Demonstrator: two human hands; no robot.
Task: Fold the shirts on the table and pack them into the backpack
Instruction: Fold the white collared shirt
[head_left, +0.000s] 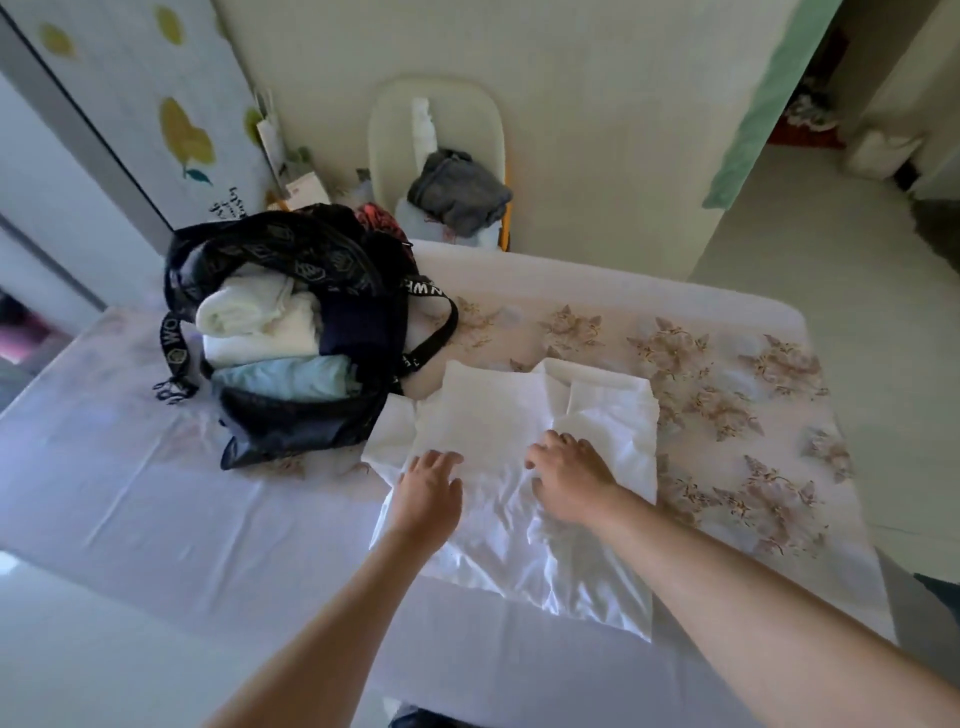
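A white shirt (498, 415) lies partly folded on the table, its sides turned in and its lower part wrinkled toward me. My left hand (428, 493) rests on the shirt's left side with relaxed fingers. My right hand (569, 480) presses flat on the shirt's middle, fingers spread. An open black backpack (363, 332) stands to the left of the shirt. Inside it sit folded white shirts (254, 319) and a light blue one (285, 376).
The table (727, 374) wears a floral cloth under clear plastic. A white chair (395, 130) with grey clothes (460, 189) stands behind the far edge. A doorway opens to the right. The backpack's straps (174, 348) trail on the tabletop.
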